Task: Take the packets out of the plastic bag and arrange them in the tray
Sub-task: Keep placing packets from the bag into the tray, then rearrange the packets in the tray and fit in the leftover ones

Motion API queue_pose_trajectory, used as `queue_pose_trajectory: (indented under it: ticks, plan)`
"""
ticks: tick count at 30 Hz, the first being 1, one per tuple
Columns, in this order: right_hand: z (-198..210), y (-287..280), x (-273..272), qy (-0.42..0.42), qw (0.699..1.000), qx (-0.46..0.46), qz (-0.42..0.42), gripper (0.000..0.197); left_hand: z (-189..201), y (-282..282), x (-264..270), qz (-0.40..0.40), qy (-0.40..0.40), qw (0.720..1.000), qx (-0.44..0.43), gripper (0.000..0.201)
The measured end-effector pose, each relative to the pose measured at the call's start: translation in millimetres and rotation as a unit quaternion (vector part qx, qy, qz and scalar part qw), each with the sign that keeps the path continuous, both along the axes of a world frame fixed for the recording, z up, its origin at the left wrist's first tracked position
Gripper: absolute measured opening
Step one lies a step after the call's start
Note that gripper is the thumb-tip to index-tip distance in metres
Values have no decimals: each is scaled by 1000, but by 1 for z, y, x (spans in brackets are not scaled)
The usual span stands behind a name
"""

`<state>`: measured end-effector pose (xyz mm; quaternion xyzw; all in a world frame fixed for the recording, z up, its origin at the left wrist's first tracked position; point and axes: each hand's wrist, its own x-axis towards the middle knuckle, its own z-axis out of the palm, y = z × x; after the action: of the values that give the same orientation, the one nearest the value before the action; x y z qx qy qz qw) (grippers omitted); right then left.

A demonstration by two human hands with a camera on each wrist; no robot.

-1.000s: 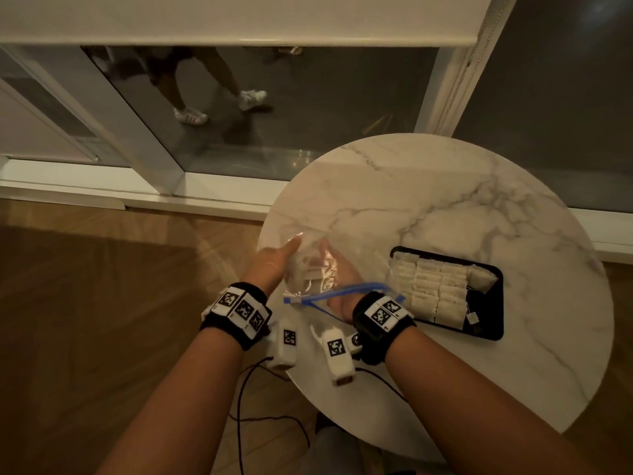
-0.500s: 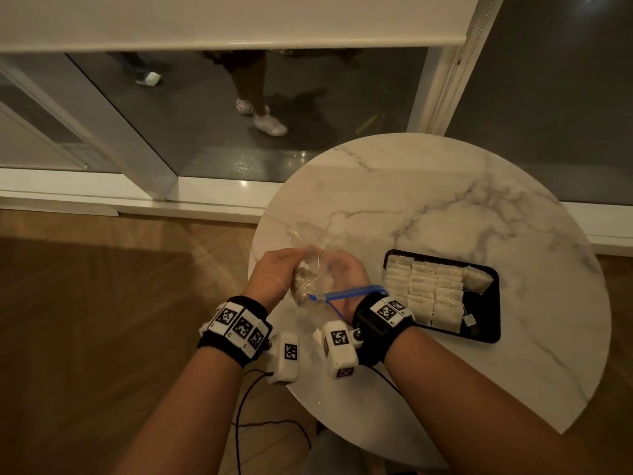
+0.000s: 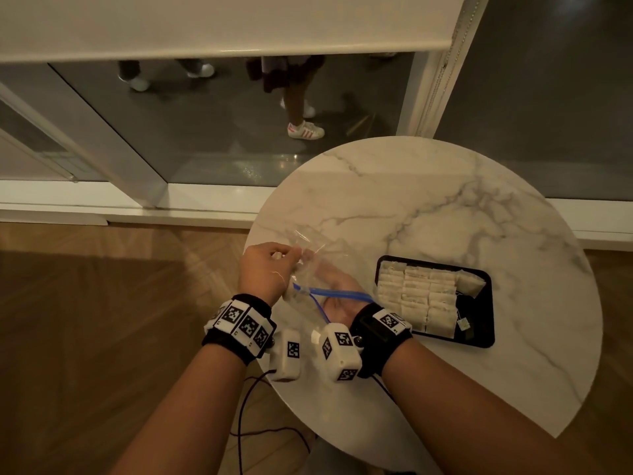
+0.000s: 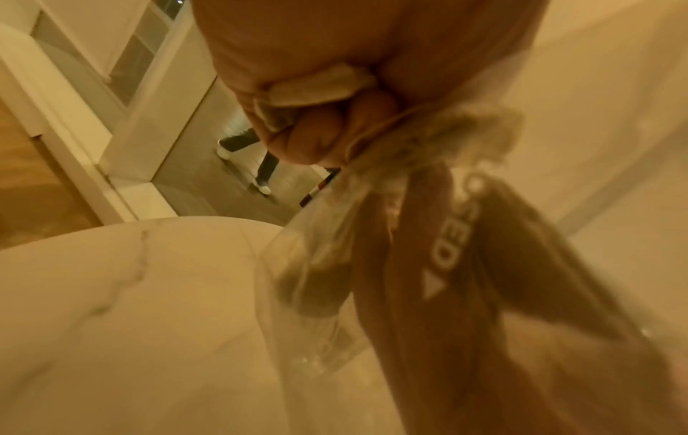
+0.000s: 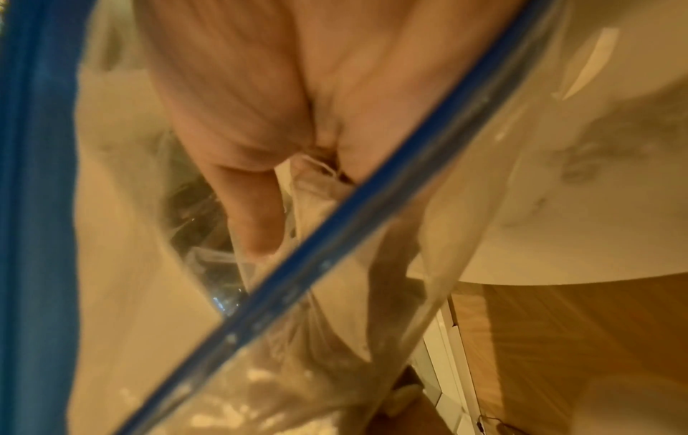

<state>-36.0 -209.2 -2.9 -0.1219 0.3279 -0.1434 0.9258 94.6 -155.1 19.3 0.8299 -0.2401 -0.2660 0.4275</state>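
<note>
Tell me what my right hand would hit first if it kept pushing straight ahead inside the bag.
Probably the packets bunched at the far end of the plastic bag, where the left hand pinches it from outside. The right hand points that way; depth is unclear.

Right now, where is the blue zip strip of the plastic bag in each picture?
Head: the blue zip strip runs across the middle, above the right hand, left of the tray.
Left wrist: not in it; only the bag's clear plastic shows.
Right wrist: it crosses slantwise and fills the left edge.
Shared landmark: the marble table.
</note>
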Motion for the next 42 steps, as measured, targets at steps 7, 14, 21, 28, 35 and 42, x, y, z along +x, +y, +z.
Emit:
queue_pose_trajectory:
  ticks: [7, 14, 21, 28, 35, 42]
  plan:
    - [-6, -11, 4, 14, 1000, -16, 0, 34, -9, -8, -11, 28, 97, 995, 3, 17]
    - [-4, -11, 16, 83, 992, -78, -54, 35, 3, -8, -11, -16, 169, 985, 0, 15]
    - [-8, -9, 7, 207, 960, -184, -53, 19, -9, -5, 18, -41, 61, 997, -12, 15]
    - [-2, 7, -18, 195, 946, -259, -21, 9, -17, 1, 45, 15, 47, 998, -40, 12]
    - [-13, 23, -57, 258, 891, -372, -33, 10, -50, 18, 73, 55, 11, 998, -31, 13]
    - [-59, 42, -92, 325, 862, -387, 32, 12, -95, 63, 62, 54, 68, 990, 115, 20]
